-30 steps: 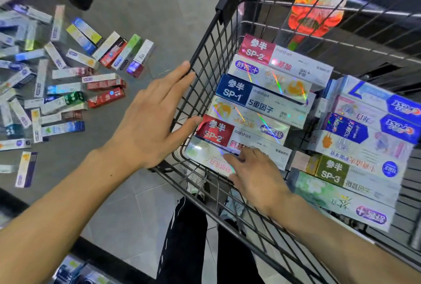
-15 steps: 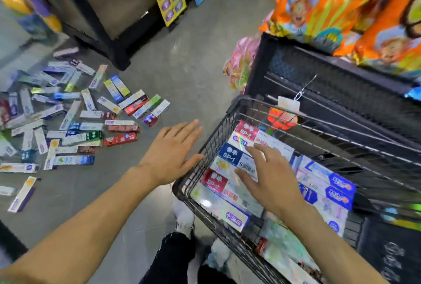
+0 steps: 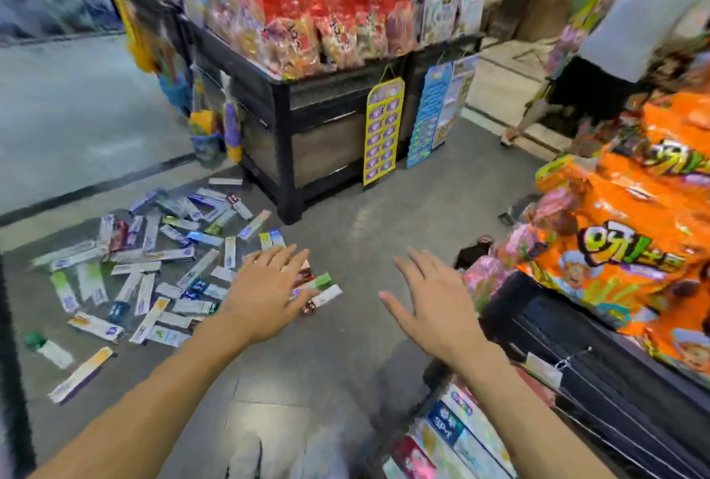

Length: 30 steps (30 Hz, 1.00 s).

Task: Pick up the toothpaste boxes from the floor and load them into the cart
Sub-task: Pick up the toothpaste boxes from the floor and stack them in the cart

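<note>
Above scattered slim cardboard toothpaste boxes (image 3: 153,267), flat empty hands (image 3: 269,286).

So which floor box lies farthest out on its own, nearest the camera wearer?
The white and purple toothpaste box with the orange end, at the pile's lower-left edge, apart from the rest.
</note>
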Each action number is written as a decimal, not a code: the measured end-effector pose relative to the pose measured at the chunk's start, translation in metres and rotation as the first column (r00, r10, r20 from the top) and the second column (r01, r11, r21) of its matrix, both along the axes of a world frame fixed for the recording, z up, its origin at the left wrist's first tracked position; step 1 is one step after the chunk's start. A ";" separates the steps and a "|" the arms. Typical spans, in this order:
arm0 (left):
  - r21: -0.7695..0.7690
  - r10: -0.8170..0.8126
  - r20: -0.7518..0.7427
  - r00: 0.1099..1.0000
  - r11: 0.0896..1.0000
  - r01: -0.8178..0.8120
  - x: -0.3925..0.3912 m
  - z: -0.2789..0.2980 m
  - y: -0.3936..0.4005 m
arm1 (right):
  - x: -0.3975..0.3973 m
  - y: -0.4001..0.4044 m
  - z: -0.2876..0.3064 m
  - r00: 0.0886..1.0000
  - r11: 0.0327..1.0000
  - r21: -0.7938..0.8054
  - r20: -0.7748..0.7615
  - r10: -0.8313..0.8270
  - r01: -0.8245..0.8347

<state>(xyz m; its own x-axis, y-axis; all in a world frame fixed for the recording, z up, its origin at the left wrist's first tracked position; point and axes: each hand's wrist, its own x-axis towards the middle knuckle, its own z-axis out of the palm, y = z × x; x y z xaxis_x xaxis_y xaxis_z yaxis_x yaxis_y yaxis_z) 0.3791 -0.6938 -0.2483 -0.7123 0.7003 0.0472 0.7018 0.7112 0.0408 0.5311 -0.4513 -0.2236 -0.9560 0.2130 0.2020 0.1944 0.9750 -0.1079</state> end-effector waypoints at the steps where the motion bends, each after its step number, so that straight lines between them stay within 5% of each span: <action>1: 0.010 0.019 0.003 1.000 1.000 -0.019 -0.016 0.000 -0.012 | -0.020 -0.010 0.003 1.000 1.000 0.005 -0.003 0.017 -0.017; 13: -0.049 0.055 0.019 0.998 0.997 -0.054 -0.194 0.005 -0.105 | -0.209 -0.099 0.012 0.999 0.997 -0.076 0.033 -0.019 0.021; 19: -0.025 0.074 0.063 0.995 0.997 -0.072 -0.238 -0.001 -0.094 | -0.254 -0.080 0.003 0.993 0.989 -0.111 0.078 -0.085 0.093; 30: 0.015 0.097 -0.121 0.988 0.995 -0.095 -0.320 0.006 -0.005 | -0.364 -0.006 -0.038 0.993 0.988 -0.144 0.110 -0.041 0.057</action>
